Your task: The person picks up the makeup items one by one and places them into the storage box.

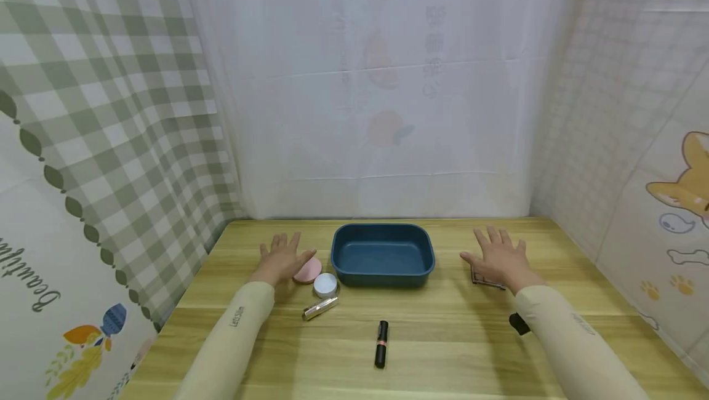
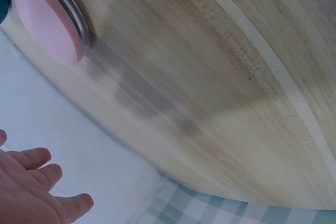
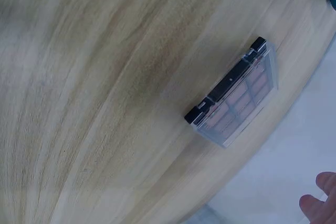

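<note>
My left hand (image 1: 279, 261) is held with its fingers spread, beside a round pink compact (image 1: 308, 271); in the left wrist view that pink compact (image 2: 48, 23) shows a silvery edge. It grips nothing. On the other side, my right hand (image 1: 500, 258) also has its fingers fanned out and holds nothing. It partly covers a clear-lidded eyeshadow palette (image 1: 488, 281) in the head view. The whole palette (image 3: 234, 94), with its black hinge edge and several pinkish pans, appears in the right wrist view. Between the hands stands a dark blue rectangular tray (image 1: 382, 278).
A small round jar with a white top (image 1: 325, 285) and a silver lipstick-like tube (image 1: 320, 308) lie near the compact. A black tube with a copper band (image 1: 381, 344) lies at front centre. By the right forearm is a small black object (image 1: 519, 324). Curtains (image 1: 382, 197) border the table.
</note>
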Motion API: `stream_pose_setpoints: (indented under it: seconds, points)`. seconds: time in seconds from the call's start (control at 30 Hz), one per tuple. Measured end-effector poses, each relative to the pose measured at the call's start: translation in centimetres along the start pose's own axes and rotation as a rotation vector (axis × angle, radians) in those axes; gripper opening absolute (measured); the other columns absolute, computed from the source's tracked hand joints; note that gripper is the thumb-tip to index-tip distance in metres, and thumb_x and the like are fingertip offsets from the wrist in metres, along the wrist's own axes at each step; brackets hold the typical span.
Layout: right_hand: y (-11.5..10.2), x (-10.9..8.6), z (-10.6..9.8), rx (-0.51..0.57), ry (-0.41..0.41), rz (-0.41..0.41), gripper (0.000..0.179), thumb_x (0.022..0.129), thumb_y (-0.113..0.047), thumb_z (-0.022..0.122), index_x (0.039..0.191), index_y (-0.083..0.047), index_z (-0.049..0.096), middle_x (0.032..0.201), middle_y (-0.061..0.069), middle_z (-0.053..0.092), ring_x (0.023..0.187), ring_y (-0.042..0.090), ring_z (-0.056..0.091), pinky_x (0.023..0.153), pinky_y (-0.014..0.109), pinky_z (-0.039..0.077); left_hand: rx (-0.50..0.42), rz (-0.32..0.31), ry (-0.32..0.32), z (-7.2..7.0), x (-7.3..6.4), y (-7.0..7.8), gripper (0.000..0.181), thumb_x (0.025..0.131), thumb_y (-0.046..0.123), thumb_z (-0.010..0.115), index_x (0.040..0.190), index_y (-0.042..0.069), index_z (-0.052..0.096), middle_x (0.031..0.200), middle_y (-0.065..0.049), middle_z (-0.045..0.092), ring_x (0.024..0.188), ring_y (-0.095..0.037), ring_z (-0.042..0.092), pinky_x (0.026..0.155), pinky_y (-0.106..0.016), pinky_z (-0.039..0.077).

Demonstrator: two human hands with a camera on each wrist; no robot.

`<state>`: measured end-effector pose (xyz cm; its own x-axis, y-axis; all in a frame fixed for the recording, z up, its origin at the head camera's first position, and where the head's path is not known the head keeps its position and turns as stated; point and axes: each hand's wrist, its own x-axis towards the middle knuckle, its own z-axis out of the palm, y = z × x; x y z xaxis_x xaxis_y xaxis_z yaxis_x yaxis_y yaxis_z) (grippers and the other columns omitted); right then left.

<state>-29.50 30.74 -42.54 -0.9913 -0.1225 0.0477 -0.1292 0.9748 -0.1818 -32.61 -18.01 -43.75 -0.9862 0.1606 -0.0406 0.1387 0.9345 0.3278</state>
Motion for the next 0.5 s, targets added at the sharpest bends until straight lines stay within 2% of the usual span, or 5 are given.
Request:
stream_pose_setpoints:
  seconds: [0.5]
  points:
    - [1.3,-0.1,-0.3,-0.003,-0.028,-0.016,0.093,0.096,-0.065,0.046,0.150,0.009,0.029,0.152,0.038,0.022,0.137,0.060,0.017,0.099,0.081,0.007,0.020,0.064,-0.015,0.3,0.4,1.6,0.085,0.096,0.066,0.045,0.158,0.010,0.026,0.159,-0.027,0.021,0.147,-0.046,0.012,0.111,-0.070,0.004]
